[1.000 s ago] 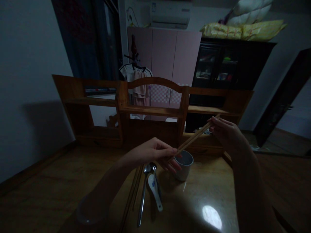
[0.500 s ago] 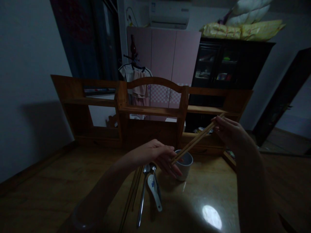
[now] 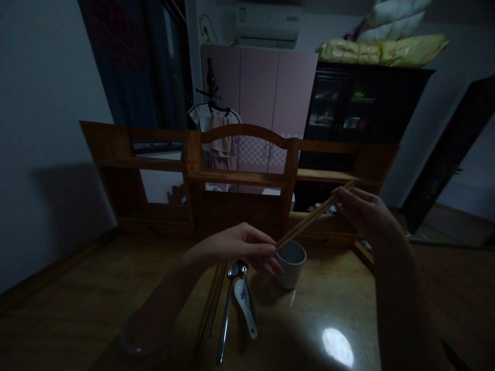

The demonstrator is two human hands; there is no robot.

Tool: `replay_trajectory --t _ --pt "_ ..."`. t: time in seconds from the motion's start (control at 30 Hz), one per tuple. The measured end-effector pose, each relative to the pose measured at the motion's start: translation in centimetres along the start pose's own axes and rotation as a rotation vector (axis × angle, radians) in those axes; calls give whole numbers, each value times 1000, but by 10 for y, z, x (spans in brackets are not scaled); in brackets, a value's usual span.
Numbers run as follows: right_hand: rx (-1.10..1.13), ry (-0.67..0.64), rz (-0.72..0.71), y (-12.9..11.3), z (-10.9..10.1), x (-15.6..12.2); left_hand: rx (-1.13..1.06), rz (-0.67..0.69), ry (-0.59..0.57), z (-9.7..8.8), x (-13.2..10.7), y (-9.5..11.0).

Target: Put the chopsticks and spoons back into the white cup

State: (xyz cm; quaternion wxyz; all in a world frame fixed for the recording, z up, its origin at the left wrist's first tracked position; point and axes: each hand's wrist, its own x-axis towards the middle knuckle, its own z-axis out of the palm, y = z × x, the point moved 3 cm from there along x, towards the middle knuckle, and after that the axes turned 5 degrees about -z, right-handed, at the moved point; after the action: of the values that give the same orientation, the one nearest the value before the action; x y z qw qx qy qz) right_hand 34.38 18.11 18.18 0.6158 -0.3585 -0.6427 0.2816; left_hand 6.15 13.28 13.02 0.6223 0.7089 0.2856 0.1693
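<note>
A pair of wooden chopsticks (image 3: 309, 219) slants upward to the right between my two hands. My left hand (image 3: 253, 247) pinches the lower end, beside the rim of a pale cup (image 3: 292, 268). Higher up, my right hand (image 3: 358, 206) grips the other end between thumb and fingers. The cup stands upright on the table, its left side partly covered by my left hand. Below that hand lie a white ceramic spoon (image 3: 246, 309) with a blue mark, a long-handled metal spoon (image 3: 225, 319), another metal utensil (image 3: 249, 291) and more chopsticks (image 3: 212, 304).
The wooden table (image 3: 301, 330) carries a bright light reflection at front right. Along its back edge rises a wooden shelf unit (image 3: 240, 178). A white wall (image 3: 50, 196) borders the left side. Beyond stand a pink wardrobe (image 3: 257, 93) and a dark cabinet (image 3: 363, 103).
My left hand has closed its thumb and fingers on the lower end of the chopsticks. That end has risen slightly, and my right hand has shifted slightly left.
</note>
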Motion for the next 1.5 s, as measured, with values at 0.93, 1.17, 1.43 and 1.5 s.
replay_trajectory --t 0.93,1.17,1.43,1.5 --pt "-157 -270 -102 -15 55 -12 213 -104 -186 -50 22 -67" --pt "-150 -549 -110 -23 66 -23 206 85 34 -27 39 -46" --pt "-257 -819 -15 -7 93 -37 117 204 180 5 45 -31" --pt "-225 -861 32 1 97 -39 128 157 212 3 47 -40"
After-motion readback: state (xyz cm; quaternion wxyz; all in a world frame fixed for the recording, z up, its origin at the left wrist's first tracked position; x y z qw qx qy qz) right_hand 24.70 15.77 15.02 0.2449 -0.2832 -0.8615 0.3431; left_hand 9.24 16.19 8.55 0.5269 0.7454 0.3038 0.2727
